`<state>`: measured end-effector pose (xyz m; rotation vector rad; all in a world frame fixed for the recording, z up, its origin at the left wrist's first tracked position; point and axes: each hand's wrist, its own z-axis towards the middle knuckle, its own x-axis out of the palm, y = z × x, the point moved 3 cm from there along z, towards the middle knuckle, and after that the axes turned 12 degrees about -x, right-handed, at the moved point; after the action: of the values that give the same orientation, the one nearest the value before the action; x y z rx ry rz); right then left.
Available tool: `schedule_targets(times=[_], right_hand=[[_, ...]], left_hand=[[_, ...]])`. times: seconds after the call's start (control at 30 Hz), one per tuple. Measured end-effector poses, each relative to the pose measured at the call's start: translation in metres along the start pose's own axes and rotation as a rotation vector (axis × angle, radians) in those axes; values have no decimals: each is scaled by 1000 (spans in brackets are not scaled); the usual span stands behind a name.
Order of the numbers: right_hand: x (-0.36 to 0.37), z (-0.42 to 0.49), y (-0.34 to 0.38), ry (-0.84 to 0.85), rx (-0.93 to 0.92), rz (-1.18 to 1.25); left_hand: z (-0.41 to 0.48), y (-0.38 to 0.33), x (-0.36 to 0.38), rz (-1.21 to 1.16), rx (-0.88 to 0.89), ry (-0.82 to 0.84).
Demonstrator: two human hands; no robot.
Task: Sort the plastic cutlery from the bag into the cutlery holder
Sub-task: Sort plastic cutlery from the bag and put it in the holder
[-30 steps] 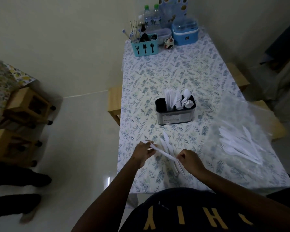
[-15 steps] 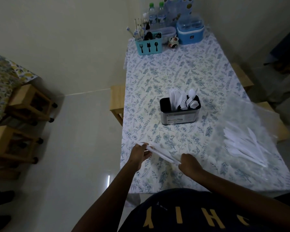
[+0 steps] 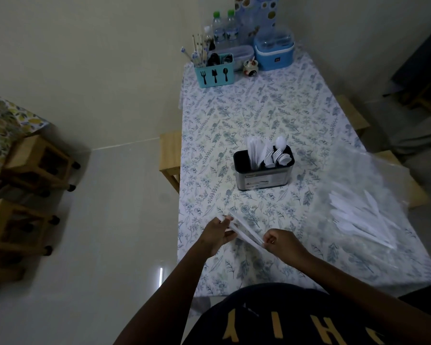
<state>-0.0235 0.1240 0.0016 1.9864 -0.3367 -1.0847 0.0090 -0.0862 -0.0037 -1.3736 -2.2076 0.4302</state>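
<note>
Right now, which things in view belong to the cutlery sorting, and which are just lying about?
Job: left hand, right hand, held white cutlery, black cutlery holder, clear bag of cutlery.
Lying about: teal utensil caddy, water bottles, blue container, small jar, wooden stools.

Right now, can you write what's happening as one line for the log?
left hand: holds white cutlery bundle | right hand: pinches other end | cutlery holder: partly filled | bag: more cutlery inside
</note>
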Motion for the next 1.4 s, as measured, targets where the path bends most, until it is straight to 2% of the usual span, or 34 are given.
schedule_targets(times=[0.2,0.47,0.77,0.97,1.07,1.17,1.3,1.4], right_hand=[[-11,-2,6,13,-58,-76],[-12,2,3,38,-64,-79],[-13,6,3,72,-79,-104],[-11,7,1,92,-72,-92],[-13,7,-6,-22,22,-24],[-24,6,-17,-133,118,-148],[-16,1,-35,-16,181,-301],[-9,0,-43,-40,149,-344]], left_hand=[[3,-1,12,-70,9,99],[7,3,17,-80,-20,80],[3,3,26,-78,-75,154],[9,4,29,31,-1,81],[10,1,26,18,10,44],[9,-3,21,-5,19,4],[10,-3,14,-48,25,-40],[9,-2,11,-73,25,-55]])
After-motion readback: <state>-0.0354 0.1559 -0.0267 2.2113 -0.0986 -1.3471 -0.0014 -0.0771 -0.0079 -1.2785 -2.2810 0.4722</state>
